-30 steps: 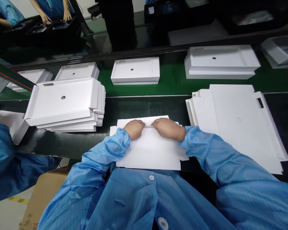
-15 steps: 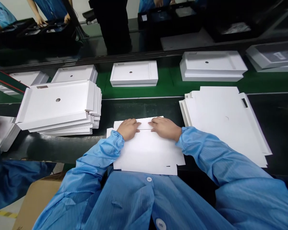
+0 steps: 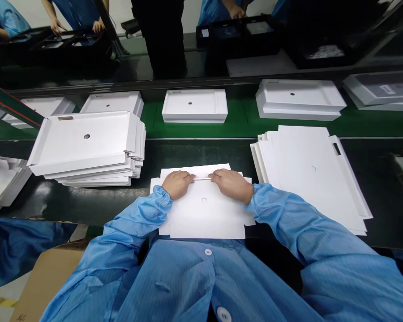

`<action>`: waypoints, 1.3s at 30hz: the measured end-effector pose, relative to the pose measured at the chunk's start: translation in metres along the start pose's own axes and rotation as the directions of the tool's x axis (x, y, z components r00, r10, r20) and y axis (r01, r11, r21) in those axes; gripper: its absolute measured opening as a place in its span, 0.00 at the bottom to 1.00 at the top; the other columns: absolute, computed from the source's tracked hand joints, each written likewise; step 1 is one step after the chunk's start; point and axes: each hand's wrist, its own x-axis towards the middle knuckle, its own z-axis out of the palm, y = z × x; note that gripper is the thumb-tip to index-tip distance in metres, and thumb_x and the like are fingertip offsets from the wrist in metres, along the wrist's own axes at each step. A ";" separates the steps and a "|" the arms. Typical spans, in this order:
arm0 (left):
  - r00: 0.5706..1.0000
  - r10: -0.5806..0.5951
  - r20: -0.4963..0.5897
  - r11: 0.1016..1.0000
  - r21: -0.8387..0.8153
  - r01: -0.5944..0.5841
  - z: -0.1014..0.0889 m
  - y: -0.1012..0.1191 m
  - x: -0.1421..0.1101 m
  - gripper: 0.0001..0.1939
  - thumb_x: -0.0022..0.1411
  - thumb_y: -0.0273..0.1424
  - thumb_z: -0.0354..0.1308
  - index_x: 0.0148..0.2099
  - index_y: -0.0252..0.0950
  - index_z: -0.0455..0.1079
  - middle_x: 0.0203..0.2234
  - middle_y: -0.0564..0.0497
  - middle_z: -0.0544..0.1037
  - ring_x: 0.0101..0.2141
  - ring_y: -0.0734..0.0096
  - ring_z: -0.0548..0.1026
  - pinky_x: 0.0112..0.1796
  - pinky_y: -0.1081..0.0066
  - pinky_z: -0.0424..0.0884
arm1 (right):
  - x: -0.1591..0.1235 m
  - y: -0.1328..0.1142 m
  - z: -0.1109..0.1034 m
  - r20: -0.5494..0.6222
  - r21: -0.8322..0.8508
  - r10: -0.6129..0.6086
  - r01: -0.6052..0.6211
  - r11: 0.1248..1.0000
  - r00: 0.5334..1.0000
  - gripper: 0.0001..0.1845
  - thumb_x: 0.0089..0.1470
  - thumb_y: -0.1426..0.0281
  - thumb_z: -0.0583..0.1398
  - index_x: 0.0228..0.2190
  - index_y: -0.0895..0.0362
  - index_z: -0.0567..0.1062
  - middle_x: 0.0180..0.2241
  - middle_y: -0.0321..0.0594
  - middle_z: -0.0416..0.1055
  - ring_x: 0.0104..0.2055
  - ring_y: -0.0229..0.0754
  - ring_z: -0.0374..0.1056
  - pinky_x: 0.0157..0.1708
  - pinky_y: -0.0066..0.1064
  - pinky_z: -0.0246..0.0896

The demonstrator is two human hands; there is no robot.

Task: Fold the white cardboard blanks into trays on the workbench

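A white cardboard box blank (image 3: pixel 204 219) lies flat at the table's near edge, right in front of my body. A small round cut mark shows near its middle. My left hand (image 3: pixel 178 184) grips the raised crease along the blank's far side, fingertips pressed together. From the other side my right hand (image 3: pixel 232 184) pinches the same crease, thumb and fingers closed. The two hands are a short gap apart, with a thin folded ridge between them. Beyond the ridge, the far flap (image 3: pixel 204 170) lies on the dark table.
On the left stands a stack of folded white trays (image 3: pixel 83 152). Flat blanks (image 3: pixel 309 174) are piled on the right. White boxes (image 3: pixel 195 105) sit along the green strip behind. A co-worker's sleeve (image 3: pixel 27 241) reaches in at left, above a brown carton (image 3: pixel 50 281).
The crease under my fingers now stands up as a ridge. The round mark on the blank has come into sight, and the small slot near its front edge no longer shows. The view shifted slightly.
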 end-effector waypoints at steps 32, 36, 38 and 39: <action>0.962 0.235 -0.141 0.942 0.275 -0.191 0.032 -0.007 -0.002 0.16 0.73 0.32 0.49 0.44 0.37 0.79 0.32 0.43 0.79 0.33 0.68 0.75 0.34 0.67 0.68 | -0.011 0.031 0.053 -0.166 0.176 -0.011 0.040 0.983 0.986 0.23 0.63 0.69 0.46 0.34 0.53 0.81 0.37 0.50 0.78 0.42 0.54 0.75 0.47 0.48 0.70; 0.962 0.238 -0.132 0.949 0.242 -0.201 0.034 -0.009 -0.002 0.14 0.72 0.34 0.52 0.44 0.38 0.79 0.33 0.44 0.79 0.34 0.68 0.76 0.34 0.68 0.69 | -0.010 0.039 0.055 -0.084 0.373 0.069 -0.032 0.927 0.994 0.22 0.62 0.60 0.48 0.33 0.52 0.80 0.39 0.50 0.79 0.42 0.54 0.76 0.47 0.47 0.71; 0.963 0.236 -0.130 0.958 0.199 -0.207 0.032 -0.012 -0.005 0.11 0.70 0.35 0.55 0.46 0.40 0.79 0.35 0.45 0.80 0.35 0.69 0.76 0.36 0.69 0.70 | -0.009 0.040 0.052 -0.043 0.417 0.088 -0.062 0.907 0.995 0.21 0.61 0.59 0.49 0.33 0.51 0.80 0.40 0.49 0.79 0.43 0.54 0.76 0.47 0.46 0.71; 0.965 0.229 -0.130 0.963 0.173 -0.206 0.031 -0.013 -0.007 0.11 0.69 0.35 0.56 0.47 0.41 0.79 0.35 0.46 0.80 0.36 0.69 0.77 0.36 0.69 0.70 | -0.008 0.038 0.049 -0.028 0.427 0.090 -0.069 0.902 0.996 0.21 0.61 0.60 0.49 0.32 0.51 0.80 0.39 0.49 0.79 0.42 0.53 0.76 0.47 0.45 0.71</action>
